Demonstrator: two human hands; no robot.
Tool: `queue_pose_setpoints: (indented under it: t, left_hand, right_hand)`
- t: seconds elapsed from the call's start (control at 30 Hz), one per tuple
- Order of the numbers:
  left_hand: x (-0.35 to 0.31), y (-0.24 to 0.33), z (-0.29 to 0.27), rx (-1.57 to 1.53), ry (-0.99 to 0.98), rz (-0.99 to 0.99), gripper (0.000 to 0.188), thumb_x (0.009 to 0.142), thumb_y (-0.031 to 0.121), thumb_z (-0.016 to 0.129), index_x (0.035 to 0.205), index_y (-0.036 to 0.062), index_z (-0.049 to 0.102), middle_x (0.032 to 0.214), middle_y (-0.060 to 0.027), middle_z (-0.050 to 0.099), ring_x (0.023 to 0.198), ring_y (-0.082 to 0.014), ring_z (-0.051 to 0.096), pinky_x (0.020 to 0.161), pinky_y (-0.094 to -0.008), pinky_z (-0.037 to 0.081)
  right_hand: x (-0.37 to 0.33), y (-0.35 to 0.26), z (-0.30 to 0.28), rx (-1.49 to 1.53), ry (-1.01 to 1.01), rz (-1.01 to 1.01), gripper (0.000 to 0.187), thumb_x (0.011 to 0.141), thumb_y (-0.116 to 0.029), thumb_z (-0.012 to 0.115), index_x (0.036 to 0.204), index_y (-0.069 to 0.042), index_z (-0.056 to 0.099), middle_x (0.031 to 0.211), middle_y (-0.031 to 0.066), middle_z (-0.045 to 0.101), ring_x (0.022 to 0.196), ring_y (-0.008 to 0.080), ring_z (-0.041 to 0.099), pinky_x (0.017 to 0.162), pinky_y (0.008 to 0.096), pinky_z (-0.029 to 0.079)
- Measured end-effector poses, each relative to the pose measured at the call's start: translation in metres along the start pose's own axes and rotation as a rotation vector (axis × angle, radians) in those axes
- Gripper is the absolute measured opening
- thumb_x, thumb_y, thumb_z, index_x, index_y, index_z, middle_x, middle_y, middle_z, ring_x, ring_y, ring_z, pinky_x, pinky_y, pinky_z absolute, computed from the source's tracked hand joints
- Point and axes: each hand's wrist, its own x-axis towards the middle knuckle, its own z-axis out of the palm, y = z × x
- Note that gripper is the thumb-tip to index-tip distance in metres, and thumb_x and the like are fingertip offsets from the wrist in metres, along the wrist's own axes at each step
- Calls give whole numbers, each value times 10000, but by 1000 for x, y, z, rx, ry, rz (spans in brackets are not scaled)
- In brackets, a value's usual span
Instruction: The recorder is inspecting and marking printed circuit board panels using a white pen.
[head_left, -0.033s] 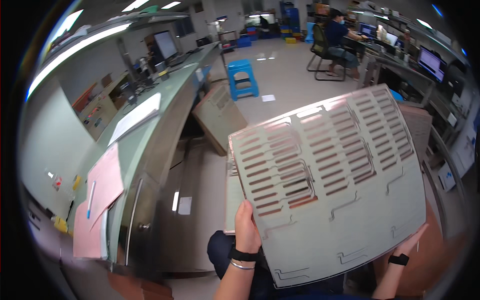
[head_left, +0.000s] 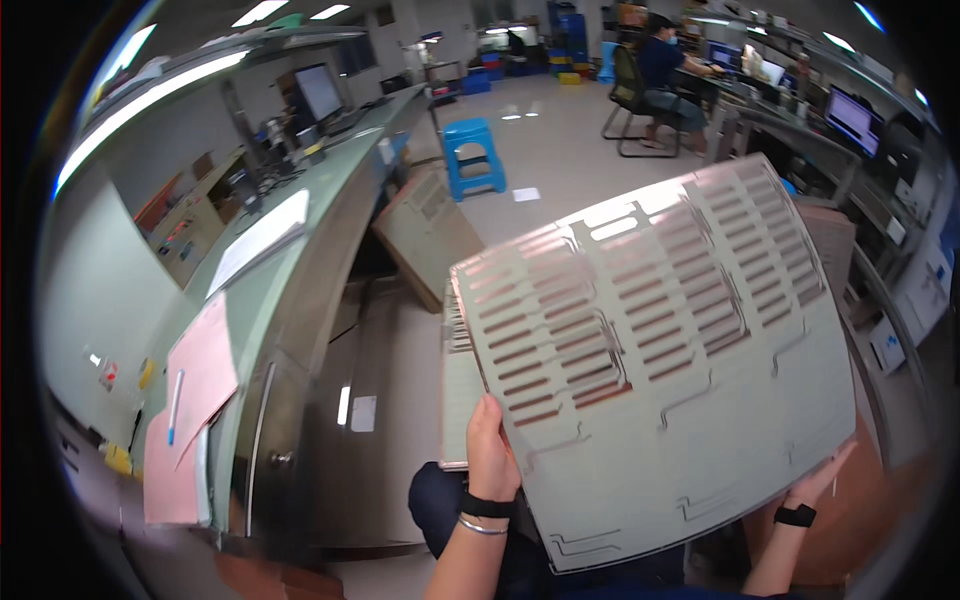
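A large, thin circuit board panel (head_left: 640,440), pale grey-green with rows of copper-coloured bars and fine traces, is held tilted in front of me. My left hand (head_left: 492,455) grips its left edge, the thumb lying along the rim and the other fingers behind it. At the lower right corner, my right hand (head_left: 822,478) supports the panel from beneath, its fingers partly hidden. Light glares off the upper edge. Behind the held panel, to the left, shows part of another similar panel (head_left: 456,400).
To the left runs a green-topped workbench (head_left: 330,190) with pink sheets (head_left: 200,365), a pen (head_left: 176,408) and white papers (head_left: 262,245). A panel stack (head_left: 425,225) leans beside it. Beyond are a blue stool (head_left: 473,160) and a seated person (head_left: 660,75) at a desk.
My view has shifted slightly, so the bench and stool sit a little further left. The panel has tilted a bit, with brighter glare on its upper part. Both hands keep their hold.
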Motion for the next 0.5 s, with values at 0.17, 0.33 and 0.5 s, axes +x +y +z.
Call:
queue_pose_setpoints:
  t: [0.17,0.33,0.5]
  left_hand:
    - [26,-28,77,-161,-143,-60,422,1024,292,360,1327,7,427,1285,-109,544,1156,-220,545,996,-369,447]
    - [39,-62,128,-175,-235,-108,419,1025,301,353,1313,8,439,1281,-103,545,1160,-216,536,1007,-369,437]
    - [48,-87,143,-14,-499,-372,406,1016,290,383,1276,-5,481,1267,-132,549,1119,-236,560,956,-360,468]
  right_hand:
    - [-45,16,-8,217,-773,257,619,937,-448,513,1382,-36,387,1416,76,435,1300,276,388,1100,447,288]
    - [-77,27,9,105,-455,151,453,934,-200,530,1342,-31,430,1379,100,467,1276,275,426,1083,432,323]
    - [-42,-25,-1,126,-321,33,439,937,-204,506,1317,5,438,1304,138,524,1197,287,500,1036,419,386]
